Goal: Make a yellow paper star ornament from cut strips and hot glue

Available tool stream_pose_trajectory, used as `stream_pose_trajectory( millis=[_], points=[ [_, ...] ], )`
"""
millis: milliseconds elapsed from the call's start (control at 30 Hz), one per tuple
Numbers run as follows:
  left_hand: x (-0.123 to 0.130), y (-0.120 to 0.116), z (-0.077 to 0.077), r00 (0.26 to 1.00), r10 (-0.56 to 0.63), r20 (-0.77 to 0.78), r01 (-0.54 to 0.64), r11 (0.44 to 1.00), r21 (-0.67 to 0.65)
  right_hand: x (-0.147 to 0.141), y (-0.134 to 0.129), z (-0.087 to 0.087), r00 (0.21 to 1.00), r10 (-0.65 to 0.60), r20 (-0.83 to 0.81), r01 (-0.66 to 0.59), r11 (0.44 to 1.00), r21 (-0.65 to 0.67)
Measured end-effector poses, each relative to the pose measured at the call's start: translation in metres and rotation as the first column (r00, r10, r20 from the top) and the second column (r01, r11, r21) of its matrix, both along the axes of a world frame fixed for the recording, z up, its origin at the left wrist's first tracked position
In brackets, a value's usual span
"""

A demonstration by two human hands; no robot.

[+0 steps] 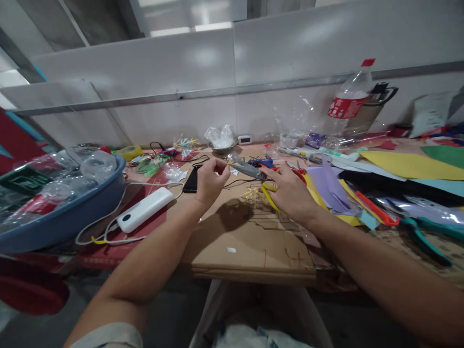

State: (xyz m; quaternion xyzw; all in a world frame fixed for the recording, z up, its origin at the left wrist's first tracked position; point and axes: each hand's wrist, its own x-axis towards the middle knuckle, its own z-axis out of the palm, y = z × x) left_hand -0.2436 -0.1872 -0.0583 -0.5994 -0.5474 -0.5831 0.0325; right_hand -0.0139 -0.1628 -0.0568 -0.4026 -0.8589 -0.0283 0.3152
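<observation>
My right hand (288, 191) grips a pair of scissors (250, 170) with grey blades and a yellow handle loop, the blades pointing left toward my other hand. My left hand (212, 179) is pinched close to the blade tips; what lies between its fingers is too small to make out. Below the scissors a small yellow spiky piece (253, 195) rests on the flat brown cardboard (250, 256). Beside my left hand lies a black phone (190, 181).
At the left stand a blue basin (108, 191) of plastic bottles and a white power bank (145, 210) with a cable. Coloured sheets (406, 164), teal-handled pliers (426, 241) and a red-capped bottle (348, 104) are at the right. A small digital clock (244, 139) stands by the wall.
</observation>
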Motion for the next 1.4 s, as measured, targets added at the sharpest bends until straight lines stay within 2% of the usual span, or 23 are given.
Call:
stream_pose_trajectory(
  millis=[133,367,567,667,733,800,867,933,967,1033,1133,1167,1200,1267,1333,1400],
  points=[
    [0.0,0.0,-0.001,1.0,0.003,0.021,-0.003,1.0,-0.01,0.001,0.007,-0.004,0.998,0.018,0.055,-0.021,0.998,0.052],
    [-0.002,0.001,-0.002,0.996,-0.023,0.084,0.025,0.999,-0.021,0.003,0.007,-0.005,0.988,-0.052,0.143,0.013,0.966,0.258],
    [0.001,-0.002,0.001,0.988,-0.026,0.152,0.043,0.993,-0.112,-0.003,-0.008,0.004,0.954,-0.218,0.205,0.141,0.932,0.335],
    [0.002,-0.002,0.001,0.999,0.018,0.047,-0.015,0.998,-0.064,-0.007,-0.013,0.007,0.954,-0.221,0.205,0.172,0.958,0.23],
    [0.0,0.0,-0.001,0.994,0.065,-0.09,-0.065,0.998,0.008,-0.007,-0.013,0.009,0.973,-0.15,0.177,0.138,0.987,0.081],
    [-0.005,0.004,-0.003,0.967,0.102,-0.233,-0.084,0.993,0.083,-0.005,-0.01,0.011,0.992,-0.029,0.119,0.043,0.992,-0.116],
    [-0.01,0.008,-0.005,0.936,0.101,-0.337,-0.06,0.99,0.131,-0.003,-0.006,0.013,0.992,0.119,0.042,-0.101,0.948,-0.302],
    [-0.012,0.011,-0.005,0.927,0.077,-0.368,-0.026,0.989,0.142,-0.001,-0.003,0.016,0.974,0.227,-0.02,-0.215,0.885,-0.413],
    [-0.011,0.011,-0.005,0.935,0.064,-0.347,-0.02,0.991,0.13,0.0,-0.002,0.017,0.971,0.239,-0.029,-0.228,0.874,-0.43],
    [-0.01,0.011,-0.003,0.972,0.047,-0.23,-0.031,0.997,0.073,0.002,-0.002,0.018,0.984,0.177,0.01,-0.16,0.909,-0.386],
    [-0.013,0.011,0.003,0.991,0.014,0.135,-0.009,0.999,-0.037,0.004,-0.004,0.019,0.995,-0.015,0.097,0.036,0.974,-0.224],
    [-0.016,0.011,0.006,0.954,-0.033,0.296,0.053,0.997,-0.06,0.005,-0.005,0.02,0.993,-0.057,0.108,0.076,0.98,-0.183],
    [-0.019,0.011,0.008,0.887,-0.098,0.452,0.144,0.987,-0.068,0.006,-0.006,0.021,0.991,-0.076,0.11,0.093,0.983,-0.158],
    [-0.027,0.012,0.013,0.698,-0.241,0.674,0.356,0.934,-0.035,0.007,-0.008,0.026,0.993,-0.053,0.106,0.068,0.988,-0.141],
    [-0.032,0.012,0.016,0.557,-0.348,0.754,0.505,0.863,0.025,0.008,-0.013,0.031,0.993,0.023,0.115,-0.006,0.989,-0.145],
    [-0.035,0.013,0.018,0.511,-0.411,0.755,0.563,0.824,0.068,0.009,-0.02,0.035,0.98,0.139,0.145,-0.108,0.973,-0.203]
  ],
)
